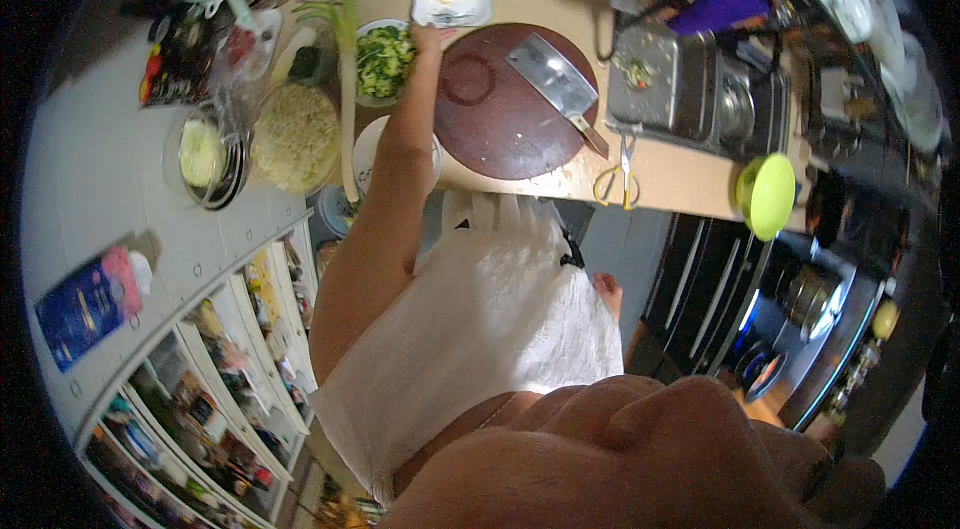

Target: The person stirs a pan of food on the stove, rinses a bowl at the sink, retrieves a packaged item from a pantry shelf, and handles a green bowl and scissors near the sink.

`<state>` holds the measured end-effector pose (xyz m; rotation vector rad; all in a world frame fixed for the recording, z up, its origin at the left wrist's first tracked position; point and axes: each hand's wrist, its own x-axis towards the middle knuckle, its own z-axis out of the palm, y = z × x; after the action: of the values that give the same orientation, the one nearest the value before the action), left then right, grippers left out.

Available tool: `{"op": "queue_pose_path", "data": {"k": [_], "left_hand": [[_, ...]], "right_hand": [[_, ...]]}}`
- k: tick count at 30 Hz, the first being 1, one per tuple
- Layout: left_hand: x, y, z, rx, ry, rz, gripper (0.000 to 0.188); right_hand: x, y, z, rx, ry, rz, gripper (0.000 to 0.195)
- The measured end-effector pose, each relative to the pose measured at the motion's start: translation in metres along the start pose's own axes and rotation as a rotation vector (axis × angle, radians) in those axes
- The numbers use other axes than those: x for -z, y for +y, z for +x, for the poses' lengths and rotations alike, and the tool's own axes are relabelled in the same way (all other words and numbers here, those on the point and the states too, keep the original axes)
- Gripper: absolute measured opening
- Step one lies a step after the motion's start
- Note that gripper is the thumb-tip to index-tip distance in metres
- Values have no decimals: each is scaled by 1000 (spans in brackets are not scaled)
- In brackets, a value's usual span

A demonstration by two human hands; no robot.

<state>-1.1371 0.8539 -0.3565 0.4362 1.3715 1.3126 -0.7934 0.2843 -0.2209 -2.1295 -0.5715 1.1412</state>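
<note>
My left hand (426, 38) reaches across the counter to the near edge of a square white plate (480, 9) holding chopped pale yellow bits; its fingers are blurred. Beside it is a bowl of chopped green vegetable (384, 62). My forearm partly covers a white bowl (371, 146). Right of the arm lies a round brown cutting board (495, 131) with a cleaver (555, 75) on it. Kitchen scissors with yellow-edged handles (625, 172) rest at the counter edge. Low at my right side, my right hand (609, 292) is partly hidden by the white shirt, with no object visible in it.
A long leek or green onion (348, 116) lies beside a bowl of chopped pale vegetable (296, 139). The steel sink (652, 90) is at right, a lime-green bowl (766, 196) at the counter's right end. Jars line the back; a blue-and-pink package (90, 307) lies left.
</note>
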Motion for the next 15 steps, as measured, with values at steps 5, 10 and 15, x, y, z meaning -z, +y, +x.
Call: {"op": "queue_pose_path", "data": {"k": [5,10,15], "left_hand": [[33,9,-2,-158,-11,-21,54],[30,16,-6,-11,-65,-79,72],[50,31,-50,-162,-197,193,71]], "right_hand": [[3,-18,7,-76,-2,-120,18],[-1,-13,26,-151,-13,-84,20],[-9,-26,107,293,240,-519,17]]}}
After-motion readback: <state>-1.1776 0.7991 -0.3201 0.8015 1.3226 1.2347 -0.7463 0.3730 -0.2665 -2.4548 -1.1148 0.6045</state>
